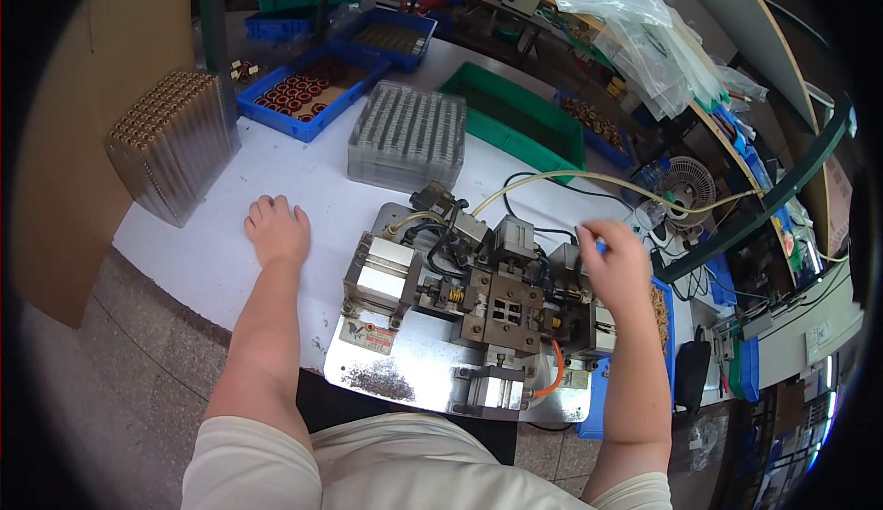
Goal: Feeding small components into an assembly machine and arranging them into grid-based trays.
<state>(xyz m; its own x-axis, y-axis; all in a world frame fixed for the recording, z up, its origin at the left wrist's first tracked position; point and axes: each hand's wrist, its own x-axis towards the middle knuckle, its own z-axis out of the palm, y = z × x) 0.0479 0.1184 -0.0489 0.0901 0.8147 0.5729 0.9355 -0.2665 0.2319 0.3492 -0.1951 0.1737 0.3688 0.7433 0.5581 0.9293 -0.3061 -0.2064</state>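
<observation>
My left hand (278, 232) lies palm down on the white tabletop, fingers loosely apart and nothing visible in them. Raised over the right side of a metal fixture (506, 287) is my right hand (614, 260), slightly blurred. Its fingers curl together; what they hold, if anything, cannot be made out. The fixture has several pneumatic cylinders around a square central block (507, 309) with small openings, all mounted on a shiny metal base plate (377, 372). An orange tube (557, 370) and black hoses run along it.
Behind the fixture stands a stack of clear plastic trays (407, 133). Another tray stack (175, 142) with brass-coloured parts is at left. A blue bin (313, 124) holds red rings; a green bin (524, 128) sits farther right. A yellowish air hose (625, 182) crosses behind my right hand.
</observation>
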